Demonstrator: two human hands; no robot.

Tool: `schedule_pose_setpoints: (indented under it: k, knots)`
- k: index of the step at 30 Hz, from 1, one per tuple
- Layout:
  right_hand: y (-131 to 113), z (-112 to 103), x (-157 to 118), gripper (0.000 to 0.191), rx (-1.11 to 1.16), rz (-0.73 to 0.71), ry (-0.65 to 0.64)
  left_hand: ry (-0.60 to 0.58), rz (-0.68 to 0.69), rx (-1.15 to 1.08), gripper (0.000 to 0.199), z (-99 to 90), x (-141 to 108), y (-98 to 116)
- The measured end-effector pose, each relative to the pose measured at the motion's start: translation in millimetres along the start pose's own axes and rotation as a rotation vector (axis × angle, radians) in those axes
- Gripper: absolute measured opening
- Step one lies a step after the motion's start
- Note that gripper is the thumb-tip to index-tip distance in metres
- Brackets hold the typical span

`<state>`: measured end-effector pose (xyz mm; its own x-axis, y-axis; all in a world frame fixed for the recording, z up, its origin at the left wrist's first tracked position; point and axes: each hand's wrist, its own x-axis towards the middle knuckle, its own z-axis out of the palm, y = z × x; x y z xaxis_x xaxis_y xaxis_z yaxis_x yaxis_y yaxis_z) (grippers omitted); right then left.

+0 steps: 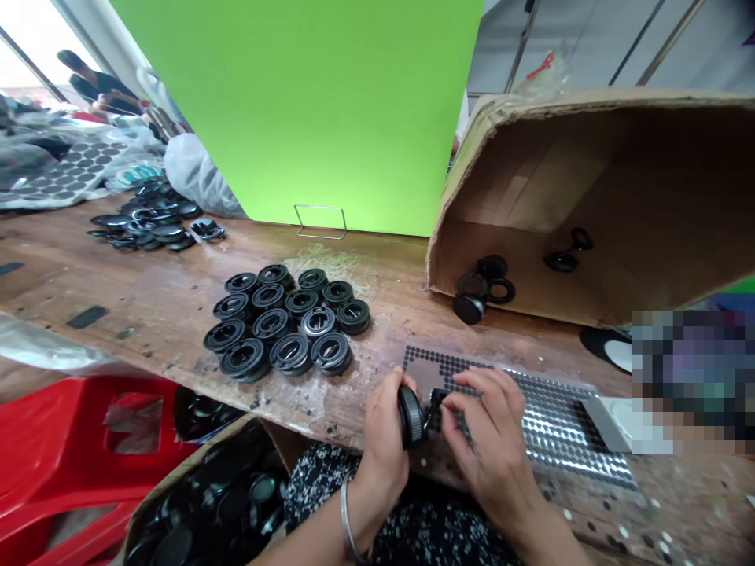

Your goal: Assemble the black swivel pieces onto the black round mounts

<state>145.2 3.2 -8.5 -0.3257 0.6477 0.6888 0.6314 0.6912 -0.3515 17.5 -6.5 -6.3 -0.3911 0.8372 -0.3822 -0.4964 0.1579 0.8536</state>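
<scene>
Near the table's front edge, my left hand [386, 424] is wrapped round a round black part [411, 417] with a ribbed rim, held on its side. My right hand [487, 432] pinches a small black piece [435, 402] that sticks out from the right side of the round part. Beneath and beyond my right hand lies a sheet of small round dots [554, 424], partly covered by it. Left of my hands, several round black parts [292, 354] stand in close rows, some of them stacked.
An open cardboard box [590, 173] lies on its side at the right with several black parts. A green board [318, 110] stands behind the wooden table [159, 299]. At the lower left are a red stool [53, 424] and a box of black parts [218, 503]. A person [100, 86] is far left.
</scene>
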Motion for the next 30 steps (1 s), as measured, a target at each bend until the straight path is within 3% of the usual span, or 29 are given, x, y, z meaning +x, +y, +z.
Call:
schedule_pose_setpoints:
  k: [9, 14, 20, 25, 28, 30]
  knots:
    - [7, -1, -6, 0.019, -0.011, -0.036, 0.030, 0.008, -0.014, -0.031, 0.030, -1.7, 1, 1]
    - [0, -2, -2, 0.016, -0.004, 0.034, 0.037, 0.000, 0.006, -0.027, 0.030, -2.7, -1, 4]
    - [12, -21, -3, 0.017, 0.031, 0.073, 0.095, -0.055, -0.054, -0.107, 0.033, 1.0, -1, 12]
    - [20, -33, -13, 0.022, 0.095, 0.226, 0.152, -0.092, -0.084, -0.096, 0.033, 11.4, -3, 8]
    - [15, -27, -19, 0.044, 0.228, 0.403, 0.084, -0.110, -0.096, -0.060, 0.033, 16.2, -8, 4]
    - [12, -22, -19, 0.048, 0.387, 0.535, 0.018, -0.116, -0.088, -0.031, 0.034, 17.2, -11, 2]
